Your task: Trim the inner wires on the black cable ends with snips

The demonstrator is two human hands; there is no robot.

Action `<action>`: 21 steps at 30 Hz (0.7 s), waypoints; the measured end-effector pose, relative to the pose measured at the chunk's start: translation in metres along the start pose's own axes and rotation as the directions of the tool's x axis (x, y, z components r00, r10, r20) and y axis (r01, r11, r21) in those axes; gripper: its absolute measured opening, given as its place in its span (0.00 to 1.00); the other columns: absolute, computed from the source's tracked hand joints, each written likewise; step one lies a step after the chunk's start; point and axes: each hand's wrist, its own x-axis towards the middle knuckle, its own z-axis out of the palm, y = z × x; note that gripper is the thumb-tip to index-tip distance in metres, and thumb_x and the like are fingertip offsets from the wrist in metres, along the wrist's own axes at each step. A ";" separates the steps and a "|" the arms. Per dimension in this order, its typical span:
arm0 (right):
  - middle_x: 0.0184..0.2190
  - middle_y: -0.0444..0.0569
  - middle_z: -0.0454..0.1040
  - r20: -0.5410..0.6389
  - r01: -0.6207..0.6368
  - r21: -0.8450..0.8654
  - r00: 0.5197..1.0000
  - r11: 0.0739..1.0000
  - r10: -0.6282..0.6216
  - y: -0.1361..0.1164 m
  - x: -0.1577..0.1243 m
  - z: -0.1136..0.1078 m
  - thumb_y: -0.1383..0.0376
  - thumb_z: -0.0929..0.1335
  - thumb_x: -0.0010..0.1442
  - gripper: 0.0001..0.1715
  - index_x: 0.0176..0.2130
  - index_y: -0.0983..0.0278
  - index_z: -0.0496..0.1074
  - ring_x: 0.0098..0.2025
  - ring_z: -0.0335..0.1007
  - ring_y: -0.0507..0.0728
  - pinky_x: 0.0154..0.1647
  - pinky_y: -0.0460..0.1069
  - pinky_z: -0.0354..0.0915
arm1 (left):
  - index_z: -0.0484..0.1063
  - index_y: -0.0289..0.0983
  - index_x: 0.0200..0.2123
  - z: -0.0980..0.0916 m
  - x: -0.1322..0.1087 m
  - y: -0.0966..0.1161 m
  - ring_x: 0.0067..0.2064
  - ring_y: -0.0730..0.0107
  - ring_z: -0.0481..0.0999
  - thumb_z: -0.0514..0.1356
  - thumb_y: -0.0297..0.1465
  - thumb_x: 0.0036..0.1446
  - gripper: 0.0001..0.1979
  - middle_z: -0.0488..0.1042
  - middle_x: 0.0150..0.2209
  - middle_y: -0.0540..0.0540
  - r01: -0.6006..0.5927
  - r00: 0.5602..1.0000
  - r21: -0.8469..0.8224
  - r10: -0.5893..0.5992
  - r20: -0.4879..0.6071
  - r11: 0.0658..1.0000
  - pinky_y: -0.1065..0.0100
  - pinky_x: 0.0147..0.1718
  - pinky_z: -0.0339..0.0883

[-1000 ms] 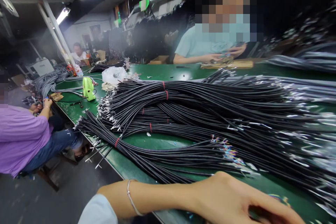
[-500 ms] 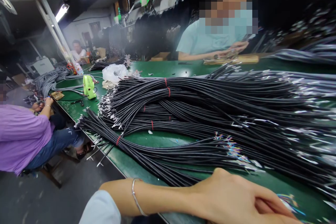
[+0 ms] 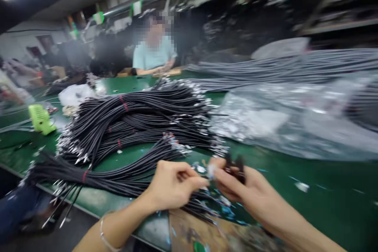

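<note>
My left hand point(image 3: 174, 185), with a bracelet on its wrist, is in a pinch above the near ends of the cables; whatever sits between its fingertips is too small to make out. Close beside it, my right hand point(image 3: 245, 185) is closed around a dark hand tool point(image 3: 236, 168), blurred, its kind unclear. A small whitish piece point(image 3: 212, 170) shows at the right fingertips. Under and left of my hands runs a bundle of black cables point(image 3: 118, 183) tied with a red band. Their stripped ends show coloured wires point(image 3: 174, 141). A worn wooden board point(image 3: 189, 230) lies below my hands.
Larger black cable bundles point(image 3: 141, 106) are stacked behind. Clear plastic sheeting point(image 3: 265, 122) and long grey cables point(image 3: 280, 67) cover the back right. A green fan point(image 3: 41, 119) stands left on the green table point(image 3: 280, 197), where wire scraps lie. A co-worker point(image 3: 155, 55) sits opposite.
My view has swung to the right. My right hand with the dark tool has come into sight, and my left hand now appears pinched close to it.
</note>
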 end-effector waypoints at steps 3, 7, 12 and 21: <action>0.20 0.46 0.62 -0.139 0.219 -0.246 0.956 0.944 -0.258 -0.002 0.016 -0.014 0.51 0.63 0.57 0.24 0.21 0.65 0.64 0.23 0.57 0.52 0.24 0.47 0.55 | 0.73 0.33 0.19 0.000 0.006 -0.005 0.19 0.78 0.64 0.58 0.30 0.51 0.12 0.70 0.17 0.50 -0.057 0.998 0.015 0.057 0.003 0.998 0.77 0.19 0.55; 0.19 0.45 0.62 -0.451 0.048 -0.194 0.883 0.980 -0.133 0.006 0.026 -0.033 0.50 0.62 0.54 0.21 0.24 0.66 0.64 0.22 0.56 0.52 0.24 0.46 0.54 | 0.73 0.32 0.19 0.003 0.008 -0.011 0.18 0.79 0.62 0.57 0.31 0.52 0.13 0.69 0.16 0.50 -0.106 0.994 0.016 0.106 0.026 0.994 0.78 0.18 0.53; 0.17 0.44 0.59 -0.036 0.021 -0.024 0.999 0.999 -0.022 0.002 0.016 -0.023 0.51 0.60 0.55 0.24 0.19 0.65 0.61 0.20 0.53 0.50 0.21 0.45 0.52 | 0.71 0.32 0.20 0.004 0.007 -0.020 0.19 0.80 0.62 0.58 0.29 0.51 0.10 0.68 0.17 0.52 -0.137 0.990 0.009 0.137 -0.036 0.990 0.79 0.17 0.52; 0.15 0.42 0.59 -0.150 0.063 0.033 0.987 0.997 -0.057 0.001 0.006 -0.002 0.58 0.64 0.55 0.18 0.20 0.66 0.62 0.19 0.53 0.49 0.19 0.44 0.51 | 0.69 0.33 0.21 0.011 0.003 -0.026 0.19 0.80 0.62 0.58 0.29 0.52 0.10 0.66 0.17 0.53 -0.137 0.982 0.032 0.140 -0.130 0.990 0.79 0.17 0.53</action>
